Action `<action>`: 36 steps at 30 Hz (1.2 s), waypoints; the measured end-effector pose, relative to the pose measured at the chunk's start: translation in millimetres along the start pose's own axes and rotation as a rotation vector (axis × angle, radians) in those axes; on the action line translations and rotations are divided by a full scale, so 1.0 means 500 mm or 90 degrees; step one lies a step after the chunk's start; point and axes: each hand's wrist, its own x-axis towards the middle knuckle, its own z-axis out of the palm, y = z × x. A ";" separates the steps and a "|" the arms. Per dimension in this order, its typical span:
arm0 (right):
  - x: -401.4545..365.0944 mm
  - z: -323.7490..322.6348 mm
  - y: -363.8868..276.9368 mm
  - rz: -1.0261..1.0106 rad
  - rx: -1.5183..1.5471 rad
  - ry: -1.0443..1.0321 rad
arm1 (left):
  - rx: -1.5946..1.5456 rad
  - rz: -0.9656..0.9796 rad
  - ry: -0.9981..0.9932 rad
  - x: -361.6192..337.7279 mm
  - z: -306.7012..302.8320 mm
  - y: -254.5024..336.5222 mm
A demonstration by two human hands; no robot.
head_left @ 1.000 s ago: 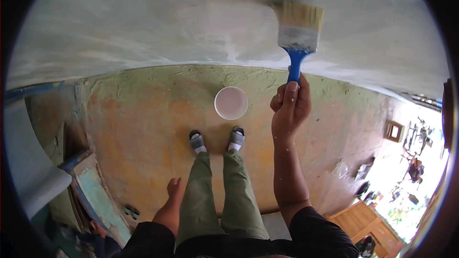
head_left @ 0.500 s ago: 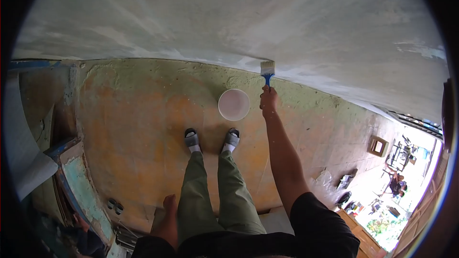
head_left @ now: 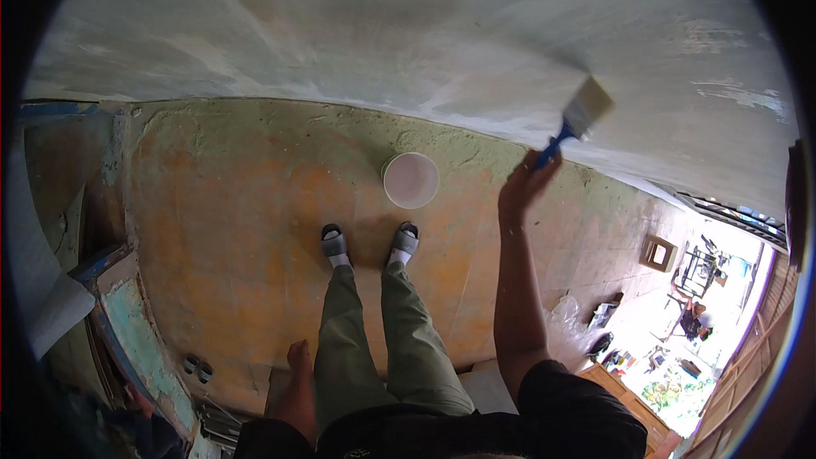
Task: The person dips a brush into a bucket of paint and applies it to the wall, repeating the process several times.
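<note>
My right hand is closed round the blue handle of a wide paintbrush. The brush is tilted up and to the right in front of the grey-white wall; whether its bristles touch the wall I cannot tell. Below and left of that hand, a round white bucket with pale pinkish contents stands on the floor near the wall's foot. My left hand hangs low beside my left leg, away from the bucket, its fingers too small and bunched to make out.
My sandalled feet stand on the stained floor. A peeling frame and a pair of slippers are at left. Clear plastic, a hollow block and a person by the bright opening are at right.
My right hand and the brush have moved right and the brush has tilted to the right. It was upright against the wall's lower part before. The view has shifted slightly.
</note>
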 end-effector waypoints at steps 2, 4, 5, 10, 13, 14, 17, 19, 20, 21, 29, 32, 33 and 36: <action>0.006 0.051 0.056 0.017 -0.073 -0.039 | -0.007 0.007 -0.004 0.001 -0.002 -0.009; 0.004 0.108 0.117 -0.002 -0.097 -0.066 | 0.002 0.000 0.001 0.006 -0.015 -0.016; 0.000 0.138 0.167 -0.008 -0.093 -0.060 | 0.005 -0.002 0.005 0.011 -0.017 -0.017; -0.045 0.166 0.240 0.113 -0.160 -0.212 | 0.006 -0.054 0.003 0.026 -0.037 -0.041; -0.044 0.164 0.327 0.206 -0.162 -0.340 | 0.013 -0.040 -0.028 0.049 -0.033 -0.088; -0.031 0.147 0.272 0.343 -0.110 -0.381 | 0.011 -0.030 -0.035 0.052 -0.031 -0.096; 0.011 0.087 0.110 0.551 0.203 -0.353 | -0.031 -0.056 0.007 0.007 -0.007 -0.008; 0.021 0.045 0.032 0.556 0.397 -0.300 | -0.028 -0.042 -0.005 -0.001 0.005 0.032; 0.016 0.024 0.001 0.527 0.461 -0.285 | -0.027 -0.037 -0.012 -0.003 0.011 0.044; 0.011 0.006 -0.024 0.497 0.525 -0.270 | -0.032 -0.034 -0.023 -0.001 0.018 0.052; 0.011 0.027 0.041 0.068 0.163 -0.061 | 0.000 -0.115 -0.110 -0.012 0.056 0.089; 0.020 0.082 0.117 0.127 -0.029 -0.144 | -0.011 -0.107 -0.115 -0.002 0.061 0.062; 0.014 0.094 0.150 0.119 -0.099 -0.154 | 0.002 -0.103 -0.115 -0.004 0.060 0.065; -0.011 0.123 0.269 0.124 -0.260 -0.229 | 0.032 -0.078 -0.117 -0.002 0.052 0.069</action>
